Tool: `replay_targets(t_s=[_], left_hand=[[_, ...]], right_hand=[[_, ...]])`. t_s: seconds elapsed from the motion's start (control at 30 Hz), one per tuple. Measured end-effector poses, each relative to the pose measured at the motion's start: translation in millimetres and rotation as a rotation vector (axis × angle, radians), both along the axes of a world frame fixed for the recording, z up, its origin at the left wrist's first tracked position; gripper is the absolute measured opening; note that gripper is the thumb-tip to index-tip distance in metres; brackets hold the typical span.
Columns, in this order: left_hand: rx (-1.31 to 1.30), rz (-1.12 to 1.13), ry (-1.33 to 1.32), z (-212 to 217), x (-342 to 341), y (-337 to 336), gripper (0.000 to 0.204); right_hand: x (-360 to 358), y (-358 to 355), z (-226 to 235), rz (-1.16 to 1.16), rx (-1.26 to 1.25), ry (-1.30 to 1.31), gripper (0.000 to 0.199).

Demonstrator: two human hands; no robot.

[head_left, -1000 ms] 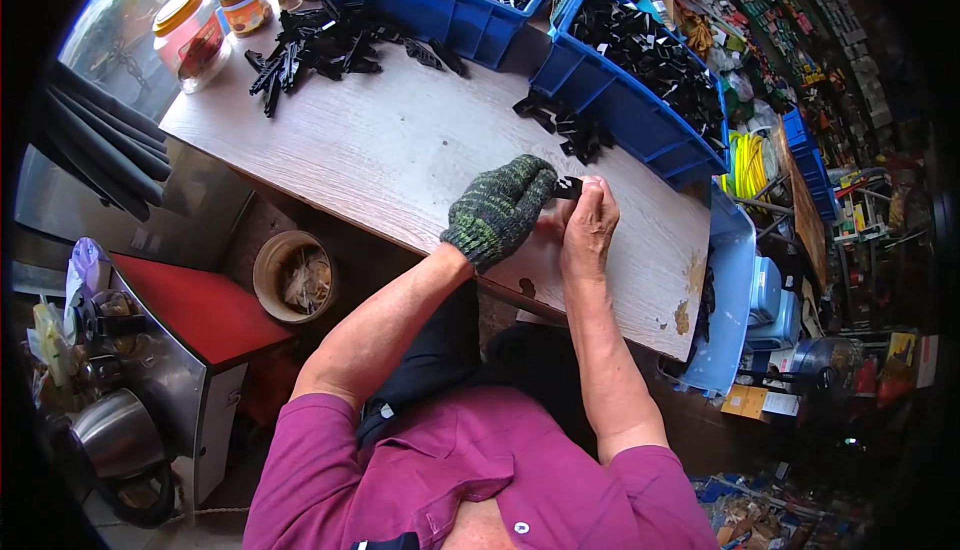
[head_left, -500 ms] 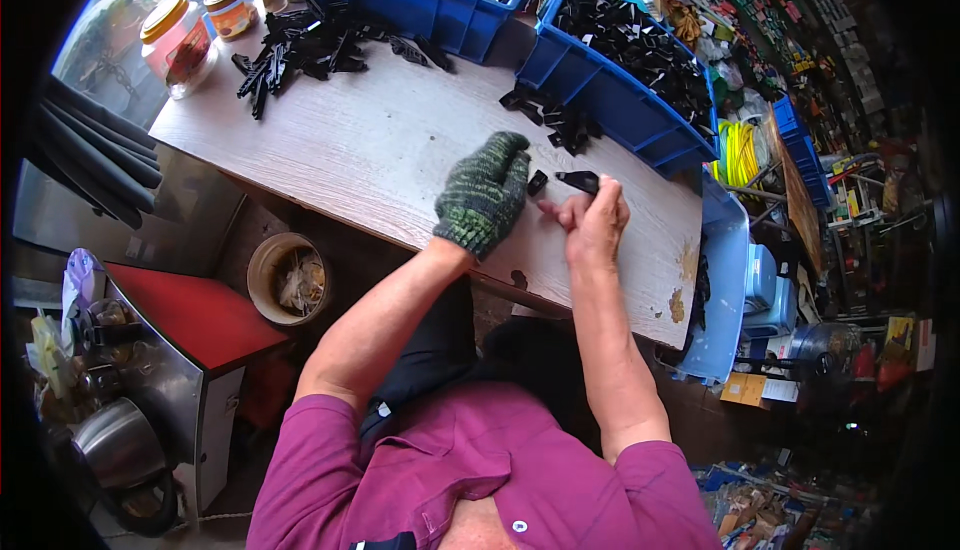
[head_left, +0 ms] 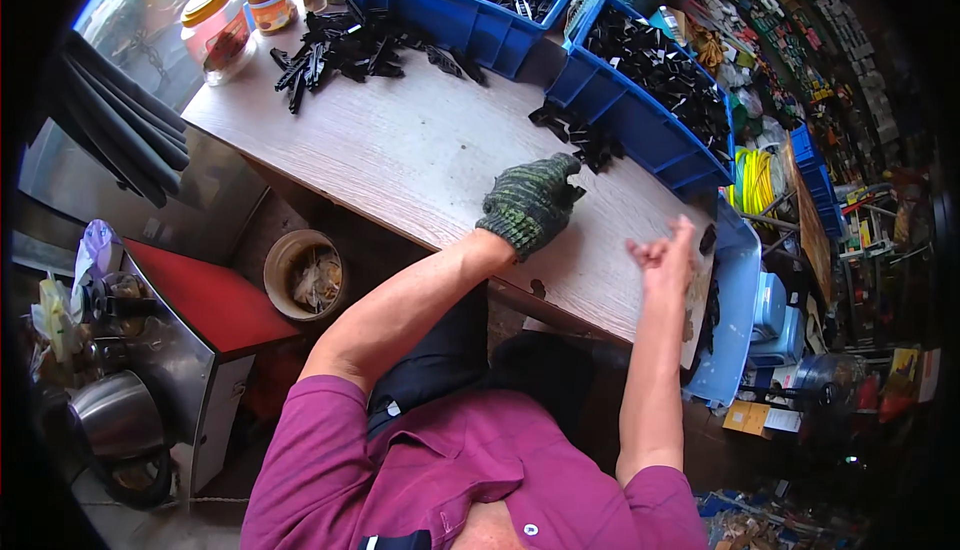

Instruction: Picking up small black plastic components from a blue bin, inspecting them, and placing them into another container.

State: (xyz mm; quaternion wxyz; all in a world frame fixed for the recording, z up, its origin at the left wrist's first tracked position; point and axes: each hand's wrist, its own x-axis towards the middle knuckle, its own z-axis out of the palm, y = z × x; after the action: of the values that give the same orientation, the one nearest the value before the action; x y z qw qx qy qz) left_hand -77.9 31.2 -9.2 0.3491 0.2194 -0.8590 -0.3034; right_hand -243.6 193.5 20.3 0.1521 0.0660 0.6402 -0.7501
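My left hand [head_left: 532, 202], in a dark green and black knit glove, is over the middle of the table [head_left: 420, 170]. Its fingers are curled closed, and the edge of a small black plastic piece [head_left: 576, 193] pokes out at the fingertips. Most of that piece is hidden by the glove. My bare right hand [head_left: 666, 268] is at the table's right end, fingers apart and holding nothing. Just beyond its fingertips a black plastic part [head_left: 708, 240] shows, near the table edge above a light blue tub [head_left: 735, 290].
Two blue crates [head_left: 430, 12] [head_left: 640, 115] of black parts stand at the back. Loose black parts lie in piles at the back left [head_left: 340, 55] and before the right crate [head_left: 580, 135]. Jars [head_left: 215, 35] stand at the far left; a bucket [head_left: 303, 275] is below the table.
My right hand has moved right and let go of the black part. My left hand has closed on the small black piece from the table. The view has shifted slightly.
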Motion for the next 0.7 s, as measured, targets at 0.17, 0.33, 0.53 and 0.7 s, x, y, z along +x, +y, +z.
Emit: replay_targets(t_s=[0.17,0.33,0.53,0.7], left_hand=[[0.465,-0.115,0.213,2.5,-0.9,19.3,0.037],[0.005,-0.208,0.114,-7.6,-3.2,18.3,0.046],[0.199,-0.253,-0.03,9.7,11.8,11.9,0.033],[-0.064,-0.169,-0.028,8.0,20.7,-8.3,0.035]], right_hand=[[51.2,-25.2,-11.1,0.655,0.041,0.164,0.046],[60.1,-25.9,-16.7,0.687,0.083,0.319,0.036],[67.9,-31.7,-11.3,0.724,0.087,0.308,0.034],[75.6,-32.7,-18.1,0.644,0.099,0.351,0.039]])
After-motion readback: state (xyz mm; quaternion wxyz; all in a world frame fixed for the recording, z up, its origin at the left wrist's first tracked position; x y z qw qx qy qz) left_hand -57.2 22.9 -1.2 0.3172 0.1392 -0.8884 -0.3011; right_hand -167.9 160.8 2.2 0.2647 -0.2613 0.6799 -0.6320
